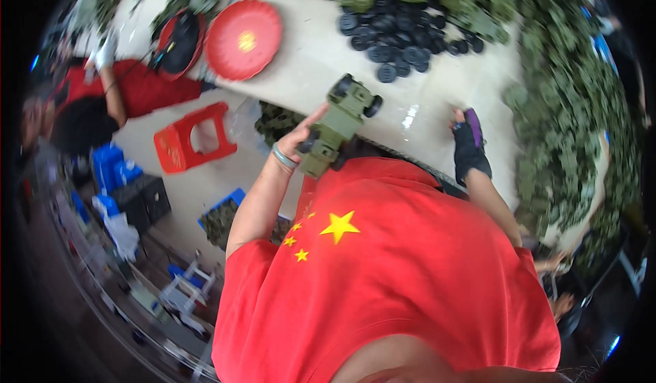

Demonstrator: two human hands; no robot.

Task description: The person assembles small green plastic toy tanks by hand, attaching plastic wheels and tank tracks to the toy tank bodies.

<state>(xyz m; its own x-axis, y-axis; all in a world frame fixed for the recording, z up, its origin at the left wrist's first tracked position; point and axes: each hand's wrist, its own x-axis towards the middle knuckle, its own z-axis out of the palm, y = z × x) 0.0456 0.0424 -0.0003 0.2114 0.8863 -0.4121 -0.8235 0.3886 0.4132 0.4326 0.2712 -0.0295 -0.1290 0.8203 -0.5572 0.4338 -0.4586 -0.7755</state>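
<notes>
My left hand (pixel 295 141) grips an olive-green toy truck (pixel 329 137) by its near side, above the table's front edge. The truck is tilted, and black wheels (pixel 373 106) show at its corners. My right hand (pixel 467 137), in a dark fingerless glove, is curled over the light table (pixel 424 116) to the right. A purple patch lies along its outer side; whether that is part of the glove or a held thing, I cannot tell. Ahead of both hands lies a heap of loose black toy wheels (pixel 403 31).
Green toy parts are piled along the back and right (pixel 560 110). A red scalloped dish (pixel 244 40) stands at the back left beside a red bowl with black contents (pixel 181 41). A red stool (pixel 195 139) is on the floor. Another person's gloved hand (pixel 106 53) shows far left.
</notes>
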